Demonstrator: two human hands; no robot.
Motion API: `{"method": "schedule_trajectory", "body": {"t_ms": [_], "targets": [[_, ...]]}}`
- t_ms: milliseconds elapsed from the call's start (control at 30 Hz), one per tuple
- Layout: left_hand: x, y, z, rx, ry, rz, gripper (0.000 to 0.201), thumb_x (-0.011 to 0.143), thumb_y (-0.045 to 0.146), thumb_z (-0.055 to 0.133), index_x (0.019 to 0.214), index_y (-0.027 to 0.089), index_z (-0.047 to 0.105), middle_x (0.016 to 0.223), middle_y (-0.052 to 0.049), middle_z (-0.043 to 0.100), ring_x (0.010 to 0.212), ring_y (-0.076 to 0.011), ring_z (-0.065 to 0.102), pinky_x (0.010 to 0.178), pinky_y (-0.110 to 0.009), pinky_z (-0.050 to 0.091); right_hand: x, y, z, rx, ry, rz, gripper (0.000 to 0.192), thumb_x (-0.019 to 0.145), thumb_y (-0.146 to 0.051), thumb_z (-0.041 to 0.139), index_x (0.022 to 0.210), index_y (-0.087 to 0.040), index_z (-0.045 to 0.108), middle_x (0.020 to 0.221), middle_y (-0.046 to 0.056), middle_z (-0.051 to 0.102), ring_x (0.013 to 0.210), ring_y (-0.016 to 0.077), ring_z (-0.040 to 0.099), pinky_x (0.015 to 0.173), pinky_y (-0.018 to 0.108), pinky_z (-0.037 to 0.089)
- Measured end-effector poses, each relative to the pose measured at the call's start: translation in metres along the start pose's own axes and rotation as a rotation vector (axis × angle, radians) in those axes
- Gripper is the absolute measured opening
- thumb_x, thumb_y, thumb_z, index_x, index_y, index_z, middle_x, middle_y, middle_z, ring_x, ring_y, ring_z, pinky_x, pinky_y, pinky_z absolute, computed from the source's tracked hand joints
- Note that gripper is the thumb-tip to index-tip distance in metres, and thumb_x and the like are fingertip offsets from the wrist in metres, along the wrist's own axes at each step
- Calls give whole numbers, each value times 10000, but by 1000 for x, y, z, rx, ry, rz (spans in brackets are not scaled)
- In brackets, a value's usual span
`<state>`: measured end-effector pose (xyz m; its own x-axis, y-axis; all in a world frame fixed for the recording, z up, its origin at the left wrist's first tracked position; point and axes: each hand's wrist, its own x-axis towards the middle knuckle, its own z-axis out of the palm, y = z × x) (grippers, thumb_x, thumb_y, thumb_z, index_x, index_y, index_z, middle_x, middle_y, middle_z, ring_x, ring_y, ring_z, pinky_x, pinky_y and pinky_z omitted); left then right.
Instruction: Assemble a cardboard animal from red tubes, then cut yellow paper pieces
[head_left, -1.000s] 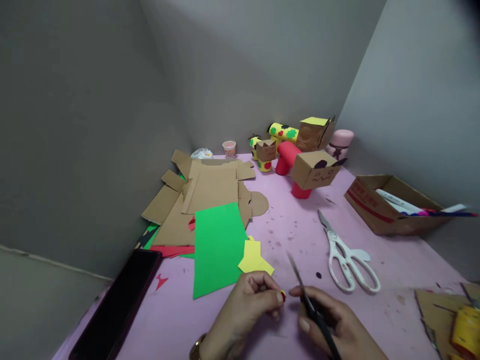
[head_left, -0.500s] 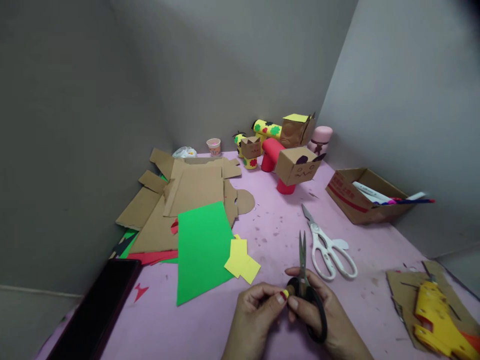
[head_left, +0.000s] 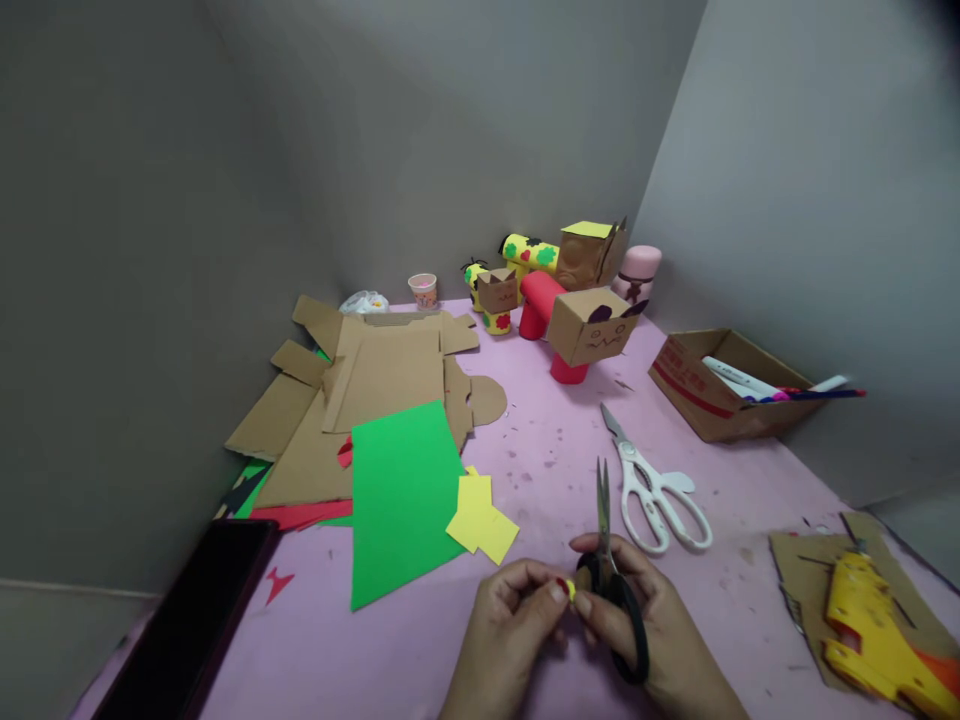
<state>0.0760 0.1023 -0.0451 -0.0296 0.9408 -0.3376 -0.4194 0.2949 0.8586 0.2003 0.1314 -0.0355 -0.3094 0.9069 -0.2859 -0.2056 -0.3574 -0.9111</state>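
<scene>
My left hand (head_left: 517, 620) pinches a tiny yellow piece (head_left: 571, 590) between thumb and forefinger, low in the head view. Beside it, my right hand (head_left: 637, 610) has black-handled scissors (head_left: 604, 530) in its grip, the blades pointing away from me. The right thumb tip comes up against the yellow piece, and something small and brown shows by the scissor handles. What the piece is cannot be made out. Yellow paper squares (head_left: 484, 515) overlap a green sheet (head_left: 405, 500) left of the hands. White-handled scissors (head_left: 652, 485) lie just beyond my right hand.
Cardboard pieces (head_left: 390, 375) are piled at the left, near a dark phone (head_left: 199, 610). Cardboard-headed animal figures (head_left: 592, 328) stand at the back. On the right are a cardboard box (head_left: 694, 395) of pens and a yellow glue gun (head_left: 870, 620).
The view has shifted slightly. Both hands stay close together, and the yellow piece has turned a little between the fingers. The scissors remain in my right hand.
</scene>
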Motion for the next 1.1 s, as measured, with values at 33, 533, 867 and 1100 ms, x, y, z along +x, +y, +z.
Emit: {"method": "schedule_trajectory", "body": {"t_ms": [33, 533, 867, 1100], "targets": [[0, 0, -1, 28, 14, 1, 360, 612, 476, 758, 633, 138, 633, 569, -6, 621, 517, -99, 512, 521, -222, 360, -1, 1, 1, -7, 3, -14, 408, 617, -355, 806, 923, -199, 586, 556, -68, 556, 499, 82, 477, 498, 195, 348], [1, 2, -5, 28, -76, -27, 396, 665, 489, 724, 855, 142, 712, 615, 0, 610, 531, -88, 515, 548, -225, 385, -4, -3, 4, 39, 67, -40, 402, 585, -393, 818, 861, -211, 589, 561, -44, 605, 507, 111, 536, 505, 219, 403], [2, -6, 0, -182, -148, 20, 235, 712, 334, 738, 877, 169, 704, 626, -18, 681, 577, -130, 626, 599, -254, 423, 1, -5, -4, 98, -55, 71, 464, 626, -429, 794, 935, -189, 545, 471, -69, 544, 467, 94, 486, 488, 195, 337], [2, -1, 4, -231, -149, 18, 172, 701, 314, 749, 754, 154, 712, 583, 11, 646, 517, -107, 617, 555, -223, 411, 6, 4, -12, 147, -178, 77, 455, 690, -419, 755, 996, -198, 502, 565, -37, 616, 508, 110, 550, 505, 210, 372]]}}
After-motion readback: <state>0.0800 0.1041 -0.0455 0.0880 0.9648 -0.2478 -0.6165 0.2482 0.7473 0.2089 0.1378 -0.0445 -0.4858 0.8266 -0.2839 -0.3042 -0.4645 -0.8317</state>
